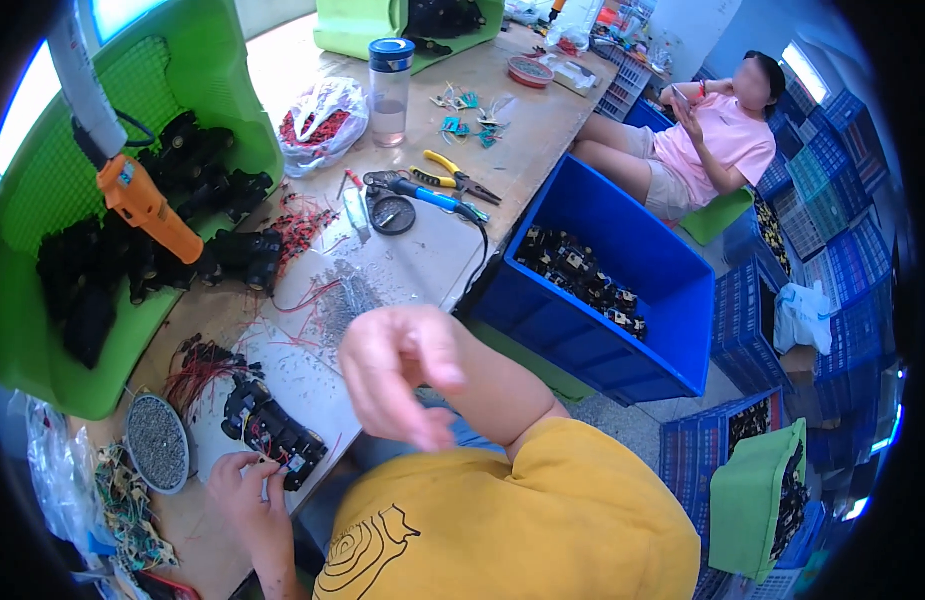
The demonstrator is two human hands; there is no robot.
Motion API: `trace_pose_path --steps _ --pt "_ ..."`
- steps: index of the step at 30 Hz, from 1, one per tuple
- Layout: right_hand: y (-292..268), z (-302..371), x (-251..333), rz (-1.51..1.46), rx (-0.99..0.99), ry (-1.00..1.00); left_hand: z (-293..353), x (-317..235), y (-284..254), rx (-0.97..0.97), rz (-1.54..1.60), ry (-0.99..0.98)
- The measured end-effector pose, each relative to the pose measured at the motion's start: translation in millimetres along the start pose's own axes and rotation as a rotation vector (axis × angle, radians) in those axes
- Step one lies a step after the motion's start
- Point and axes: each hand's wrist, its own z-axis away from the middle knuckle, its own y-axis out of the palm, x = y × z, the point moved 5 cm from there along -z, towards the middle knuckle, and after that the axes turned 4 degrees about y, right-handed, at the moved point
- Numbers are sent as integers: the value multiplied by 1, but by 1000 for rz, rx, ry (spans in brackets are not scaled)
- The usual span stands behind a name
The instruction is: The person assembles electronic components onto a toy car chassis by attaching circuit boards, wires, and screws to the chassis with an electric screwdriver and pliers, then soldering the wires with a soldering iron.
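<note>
The left hand (251, 500) is touching a black wired assembly (268, 425) lying near left on a white board (333, 402) — whether it's gripping, I cannot tell. The right hand (403, 375) is hovering rightward, fingers parted.

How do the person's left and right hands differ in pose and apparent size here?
The left hand is low, fingertips at the lower end of the black assembly; the right hand is raised, apart from it. The left hand's fingers are drawn together, while the right hand's are loosely curled with nothing visible in its grip. The right hand looks larger than the left. Both are bare.
</note>
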Motion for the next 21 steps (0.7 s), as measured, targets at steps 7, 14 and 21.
trace_pose_path --steps 7,14,21 --pt "-64 -4 -73 1133 -643 519 3 9 -3 3 78 -101" --pt "-79 -10 -128 1914 -463 449 3 27 1 183 264 -180" --pt "-80 -7 -126 1944 -432 446 10 47 12 282 490 -433"
